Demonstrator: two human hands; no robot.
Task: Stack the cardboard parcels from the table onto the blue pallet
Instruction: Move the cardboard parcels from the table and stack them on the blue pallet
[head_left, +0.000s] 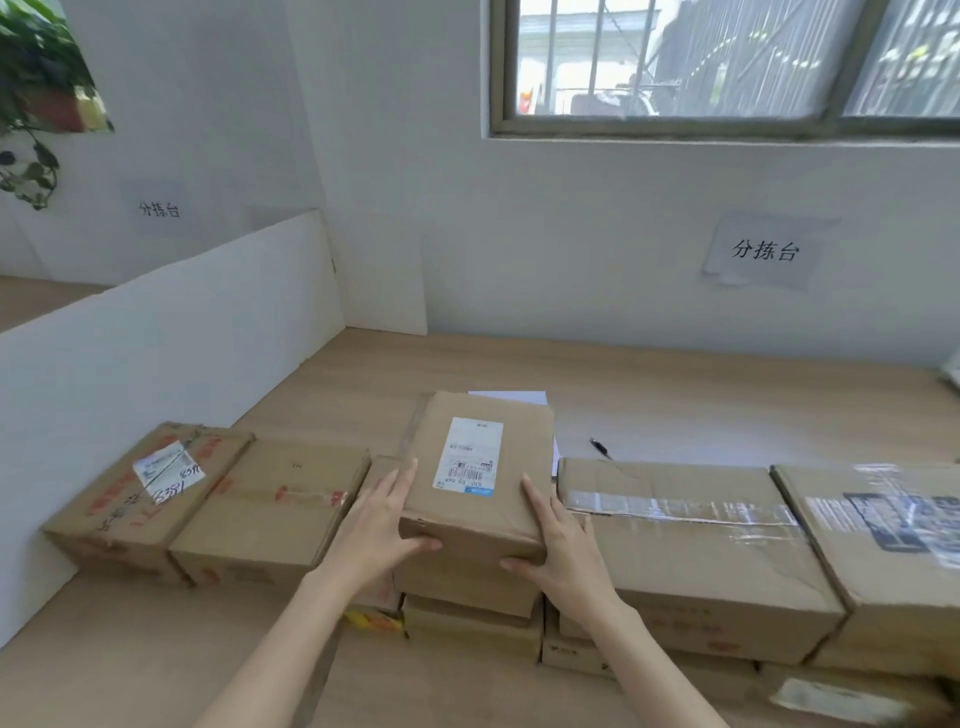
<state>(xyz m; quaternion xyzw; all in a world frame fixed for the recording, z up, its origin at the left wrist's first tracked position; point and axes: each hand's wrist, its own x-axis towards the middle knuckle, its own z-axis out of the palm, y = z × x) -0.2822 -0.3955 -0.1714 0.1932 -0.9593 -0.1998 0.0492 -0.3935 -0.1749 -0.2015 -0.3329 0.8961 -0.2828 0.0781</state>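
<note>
Brown cardboard fills the near part of your view — a row of parcels sits across the wooden table (675, 395) from 9 o'clock to 3 o'clock. You hold the middle parcel (475, 475) with both hands. Your left hand (382, 530) is pressed flat on its left side, with the thumb hooked over the near edge. Your right hand (563, 540) is pressed on its right side, thumb on the near face. Both hands are spread wide, squeezing the box between them. This box has a white label (470, 457) with a bar code on top. It rests on top of other small boxes (470, 626) stacked under it. At 9 o'clock lies a box with red writing (140, 499), and just beside it is a plain taped box (270, 509). At 3 o'clock sits a long box with clear tape (691, 535), touching a box with a black label (893, 535) at the far right. A pen (600, 447) lies on the table behind the long box, at about 1 o'clock. A white board (156, 364) stands up along the left side of the table. The blue pallet is not in your view.
</note>
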